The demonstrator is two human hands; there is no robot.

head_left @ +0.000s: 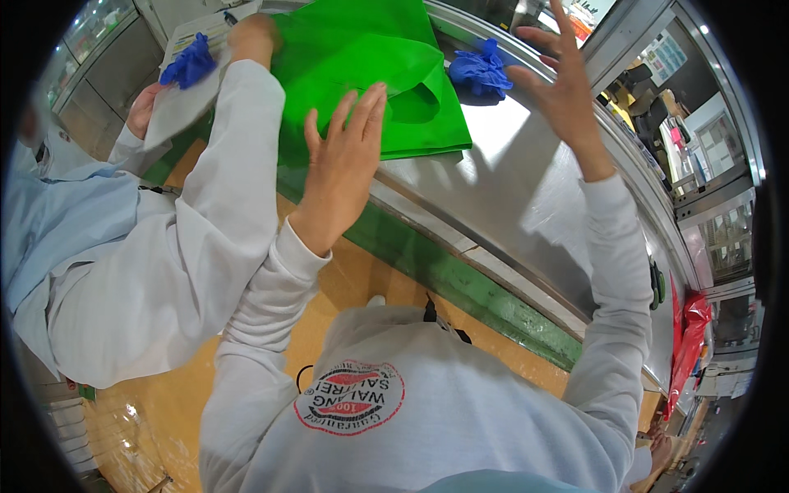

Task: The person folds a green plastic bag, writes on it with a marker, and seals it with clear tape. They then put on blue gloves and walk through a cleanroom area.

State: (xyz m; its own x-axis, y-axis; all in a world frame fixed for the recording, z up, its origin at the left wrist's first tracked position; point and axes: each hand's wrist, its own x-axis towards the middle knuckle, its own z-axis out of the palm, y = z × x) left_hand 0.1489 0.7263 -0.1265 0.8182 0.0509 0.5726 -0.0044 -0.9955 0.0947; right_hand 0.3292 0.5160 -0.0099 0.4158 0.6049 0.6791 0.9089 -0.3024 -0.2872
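A bright green bag [329, 66] with a handle loop lies flat on the steel counter. My left hand [343, 160] is over the bag's near edge, fingers stretched out and holding nothing; whether it touches the bag I cannot tell. Farther right, my right hand [563, 94] is raised above the counter with its fingers spread. Between that hand and the bag lies a crumpled bundle of blue gloves [481, 72]. It rests on the counter, close to my right thumb but apparently not held.
On my left a co-worker in a white coat [164, 271] holds a white board [185, 103] with a blue glove [191, 62] on it. The co-worker's hand reaches to the bag's far left edge. A metal-framed window [682, 99] borders the steel counter [485, 172]. Red plastic [689, 341] hangs at far right.
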